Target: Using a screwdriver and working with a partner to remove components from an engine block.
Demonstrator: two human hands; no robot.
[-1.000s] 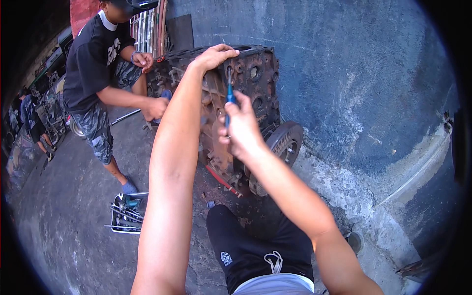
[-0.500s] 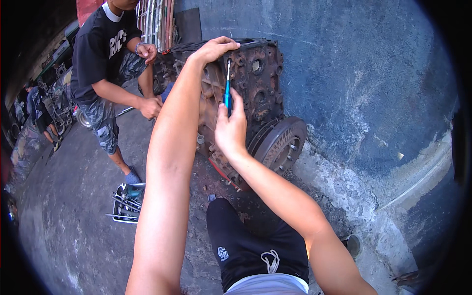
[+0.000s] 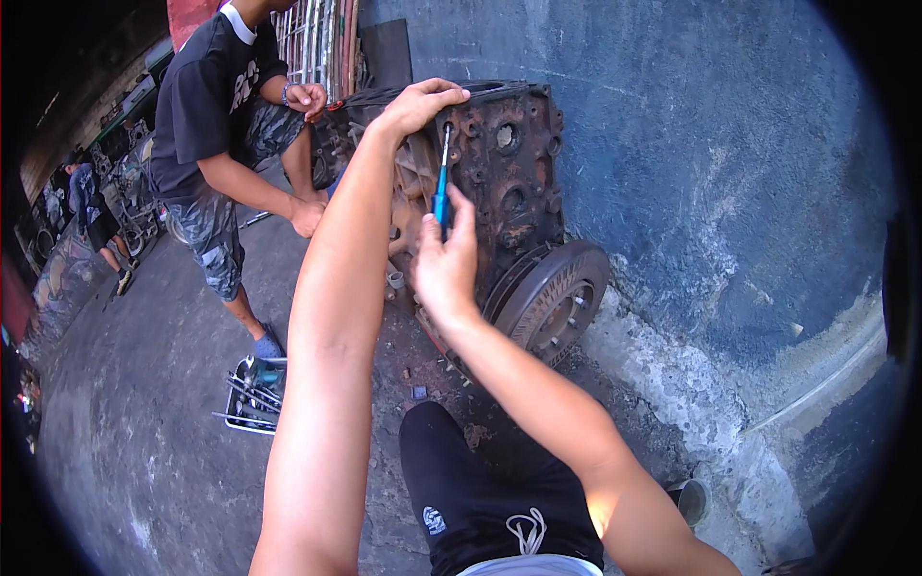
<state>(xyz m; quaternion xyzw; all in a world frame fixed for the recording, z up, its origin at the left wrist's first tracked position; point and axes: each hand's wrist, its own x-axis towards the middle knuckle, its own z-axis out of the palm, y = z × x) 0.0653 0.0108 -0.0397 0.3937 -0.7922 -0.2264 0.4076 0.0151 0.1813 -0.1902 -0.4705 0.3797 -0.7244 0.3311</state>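
Note:
A rusty brown engine block stands upright before me, with round openings in its near face and a large ribbed pulley wheel at its lower right. My left hand lies over the block's top left corner, fingers stretched along the edge and holding nothing. Below it, a screwdriver with a translucent blue handle points upward, its shaft tip at a small hole near the top of that face. Slightly blurred, my right hand grips the handle's lower end between thumb and fingers.
To the left, a person in a dark shirt and camouflage shorts bends beside the block. A tray of tools sits on the concrete floor. A blue wall rises close on the right, with a metal can at its foot.
My right hand has shifted slightly at the screwdriver's handle, its thumb and fingers lower. The screwdriver's tip stays at the same hole. My left hand keeps its place; the whole view has shifted slightly.

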